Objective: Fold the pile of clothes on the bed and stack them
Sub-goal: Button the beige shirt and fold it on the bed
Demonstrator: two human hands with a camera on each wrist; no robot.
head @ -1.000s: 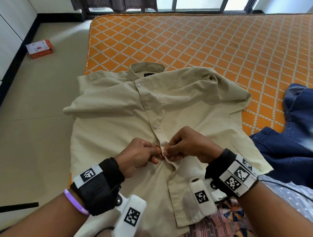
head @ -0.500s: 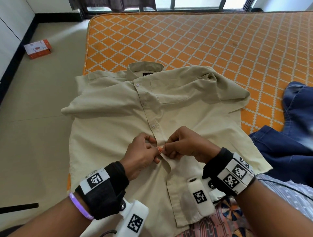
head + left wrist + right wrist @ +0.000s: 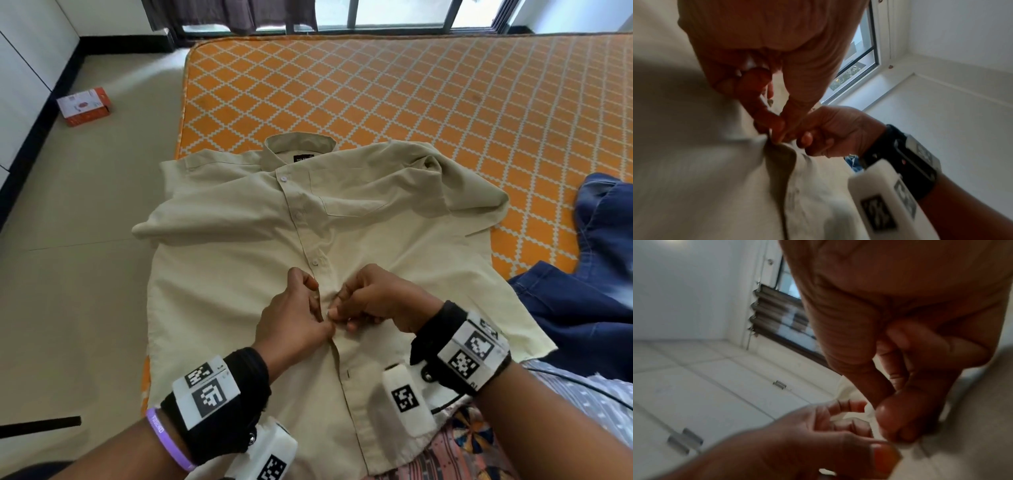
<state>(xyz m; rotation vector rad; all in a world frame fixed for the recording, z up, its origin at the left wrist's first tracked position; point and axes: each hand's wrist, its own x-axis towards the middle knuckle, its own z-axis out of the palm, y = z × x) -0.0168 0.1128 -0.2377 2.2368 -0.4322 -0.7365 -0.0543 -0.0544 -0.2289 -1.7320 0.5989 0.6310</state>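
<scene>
Fingertips [image 3: 334, 312] of both hands meet at the button placket of a beige short-sleeved shirt [image 3: 222, 291], pinching its two front edges together. From the head camera I see my left hand [image 3: 294, 318] gripping the left edge with thumb and curled fingers, and my right hand [image 3: 380, 301] pinching the right edge just beside it. My left wrist camera shows the fabric puckered where the thumbs touch; my right wrist view is blurred. This shirt lies face up, collar away from me, across the near corner of an orange diamond-patterned mattress [image 3: 411, 96]. Blue denim clothing [image 3: 589, 298] lies to its right. A small orange box [image 3: 84, 107] sits on the floor.
</scene>
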